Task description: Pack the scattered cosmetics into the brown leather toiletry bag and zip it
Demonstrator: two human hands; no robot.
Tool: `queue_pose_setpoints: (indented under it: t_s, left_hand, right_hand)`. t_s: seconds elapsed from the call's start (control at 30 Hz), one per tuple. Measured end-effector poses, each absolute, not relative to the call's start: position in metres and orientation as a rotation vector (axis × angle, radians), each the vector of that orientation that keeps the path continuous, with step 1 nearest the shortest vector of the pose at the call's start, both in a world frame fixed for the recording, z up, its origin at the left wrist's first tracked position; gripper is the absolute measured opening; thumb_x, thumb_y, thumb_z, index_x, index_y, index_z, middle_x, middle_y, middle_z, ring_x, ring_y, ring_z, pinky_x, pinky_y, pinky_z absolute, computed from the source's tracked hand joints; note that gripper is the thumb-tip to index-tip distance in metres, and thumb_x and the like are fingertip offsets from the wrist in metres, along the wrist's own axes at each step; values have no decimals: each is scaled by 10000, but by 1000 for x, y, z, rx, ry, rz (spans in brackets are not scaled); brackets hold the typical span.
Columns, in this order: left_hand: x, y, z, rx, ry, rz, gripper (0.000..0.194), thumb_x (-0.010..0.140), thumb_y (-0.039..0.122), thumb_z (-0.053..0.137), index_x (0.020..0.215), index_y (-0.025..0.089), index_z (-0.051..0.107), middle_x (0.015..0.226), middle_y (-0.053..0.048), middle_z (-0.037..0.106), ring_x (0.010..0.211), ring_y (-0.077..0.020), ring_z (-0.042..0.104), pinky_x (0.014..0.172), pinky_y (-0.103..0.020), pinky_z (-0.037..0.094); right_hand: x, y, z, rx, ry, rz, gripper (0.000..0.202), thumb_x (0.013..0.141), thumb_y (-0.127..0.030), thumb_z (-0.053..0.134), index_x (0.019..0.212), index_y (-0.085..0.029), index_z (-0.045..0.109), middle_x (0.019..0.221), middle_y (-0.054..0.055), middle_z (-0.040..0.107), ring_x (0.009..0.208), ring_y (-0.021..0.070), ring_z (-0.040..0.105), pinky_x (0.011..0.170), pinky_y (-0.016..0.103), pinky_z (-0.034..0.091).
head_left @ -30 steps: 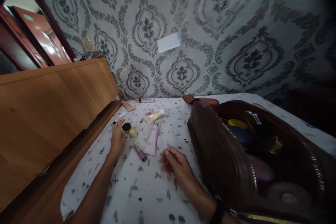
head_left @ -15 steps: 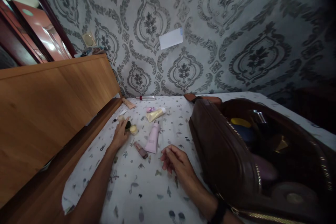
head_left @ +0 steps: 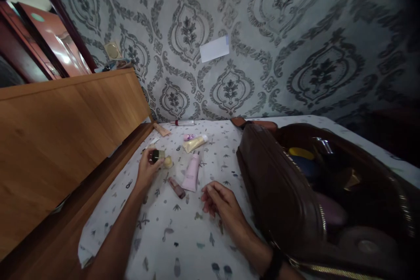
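My left hand (head_left: 148,167) is closed around a small jar with a black lid (head_left: 156,155), which it holds tilted on its side at the left of the bed. Just right of it is a small cream-coloured jar (head_left: 168,162). My right hand (head_left: 218,199) hovers or rests over the sheet, fingers loosely curled and apart, with nothing visible in them. Between the hands lie a pink-lilac tube (head_left: 191,173) and a small brownish-pink bottle (head_left: 176,187). Further back are a yellow tube with a white cap (head_left: 196,143) and a small pink-purple tube (head_left: 189,137).
At the right a dark brown leather bag (head_left: 272,183) stands unzipped, several items inside. Against the wall lie a clear tube with a red band (head_left: 183,123) and a peach tube (head_left: 162,129). A wooden board (head_left: 75,127) edges the patterned sheet (head_left: 193,245) on the left.
My left hand has closed on the black-lidded jar and tilted it, its fingers now wrapped around it. My right hand has stayed in place.
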State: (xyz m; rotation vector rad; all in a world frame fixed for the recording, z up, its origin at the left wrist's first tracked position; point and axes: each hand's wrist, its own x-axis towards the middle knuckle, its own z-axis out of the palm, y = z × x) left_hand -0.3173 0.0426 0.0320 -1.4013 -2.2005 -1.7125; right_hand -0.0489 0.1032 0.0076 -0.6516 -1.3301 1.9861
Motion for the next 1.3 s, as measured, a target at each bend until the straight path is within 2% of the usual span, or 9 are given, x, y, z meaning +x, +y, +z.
queue_pose_setpoints:
  t_s: [0.1,0.17,0.27,0.4,0.57,0.73,1.03,1.3]
  left_hand:
    - [-279,49,42,-1672,-2183,-1938,448,693,335,756,1082,215,569,998,-26,606,934,-201,592,788,-289,480]
    - [-250,52,49,-1893,-2181,-1958,473,688,312,772,1107,215,576,1033,-36,605,948,-205,591,786,-285,479]
    - [-215,55,59,-2249,-2117,-1774,463,726,316,781,1138,225,591,1122,-53,585,970,-208,579,819,-295,472]
    - [-195,55,61,-2496,-2019,-1449,434,802,365,747,1185,235,590,1127,-75,597,1044,-250,565,897,-346,457]
    - [-204,51,50,-2497,-2112,-1475,562,834,402,725,1330,255,505,1276,-100,562,1143,-270,548,936,-362,451]
    - [-211,44,47,-2499,-2083,-1508,509,886,402,666,1347,256,506,1339,-111,543,1199,-273,535,922,-343,467]
    - [-211,39,40,-2449,-2130,-1450,473,876,427,675,1287,233,543,1191,-79,621,985,-224,607,826,-309,487]
    - [-211,38,36,-2409,-2207,-1552,474,864,443,685,1262,233,537,1119,-61,620,960,-221,598,795,-292,472]
  right_hand:
    - [-49,102,8,-655,-1298,1996,650,651,-782,684,833,-159,650,686,18,632,491,120,568,424,219,343]
    - [-49,101,9,-665,-1241,2006,708,647,-807,668,934,-160,654,731,27,648,523,137,597,424,221,354]
    - [-51,101,9,-651,-1132,2035,774,646,-841,634,1050,-180,623,796,41,672,581,177,641,421,231,376]
    - [-51,102,10,-575,-1099,2055,638,716,-782,632,978,-200,611,831,51,697,613,184,648,437,234,379]
    - [-49,102,11,-548,-1100,2071,556,753,-721,630,960,-206,618,832,55,713,605,187,646,445,244,347]
    - [-49,101,11,-581,-1091,2063,541,766,-716,614,945,-206,623,758,35,691,527,166,594,451,257,346]
    - [-47,100,11,-566,-1101,2040,511,747,-692,665,909,-212,591,751,9,642,558,152,584,449,245,357]
    - [-44,99,12,-596,-1133,2010,517,757,-633,679,1085,-243,591,828,20,641,651,175,619,482,248,383]
